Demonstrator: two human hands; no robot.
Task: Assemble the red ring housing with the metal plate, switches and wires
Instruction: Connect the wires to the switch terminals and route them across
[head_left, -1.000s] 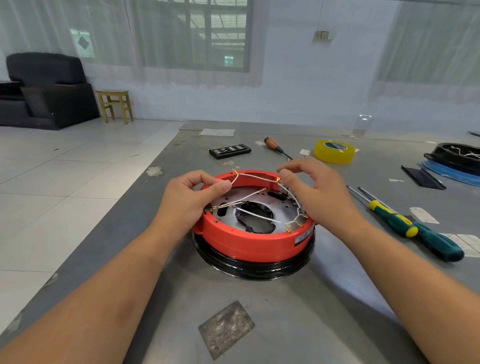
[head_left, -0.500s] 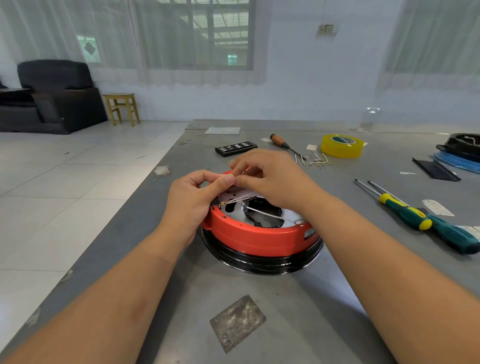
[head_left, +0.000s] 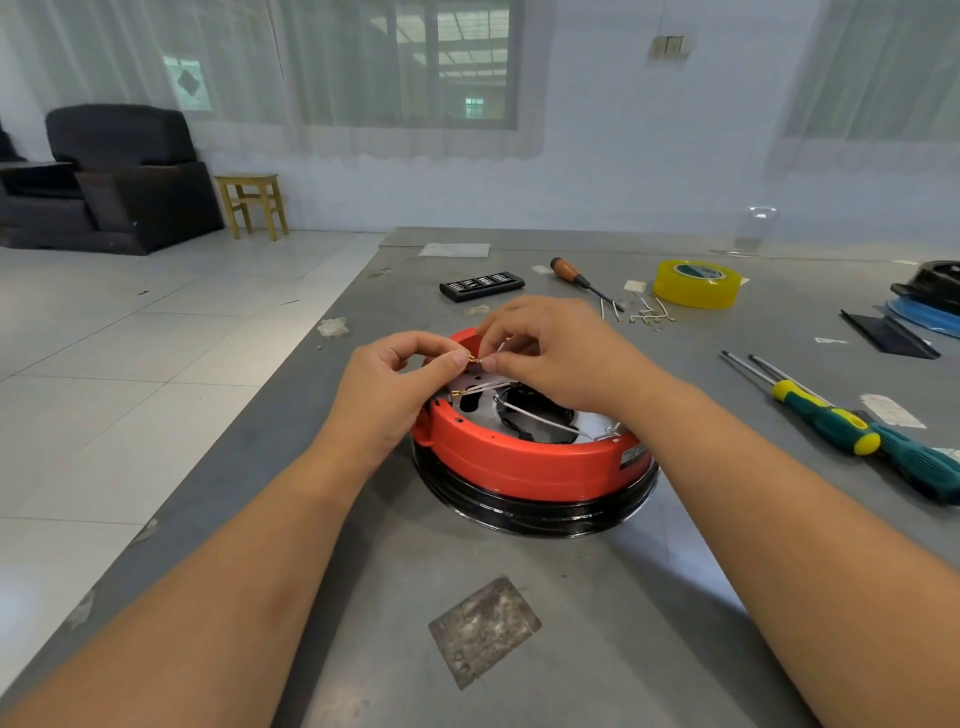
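Left hand (head_left: 387, 387) and right hand (head_left: 556, 358) each pinching a brass wire terminal (head_left: 474, 359) over the red ring housing (head_left: 524, 457) — right fingers hiding the wire's run, metal plate (head_left: 480, 395) partly showing.

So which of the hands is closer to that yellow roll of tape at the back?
The right hand. It sits over the far rim of the red ring housing, on the side of the yellow roll of tape. The left hand is farther away.

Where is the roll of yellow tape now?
The roll of yellow tape lies far right on the grey table, beside loose wire pieces.
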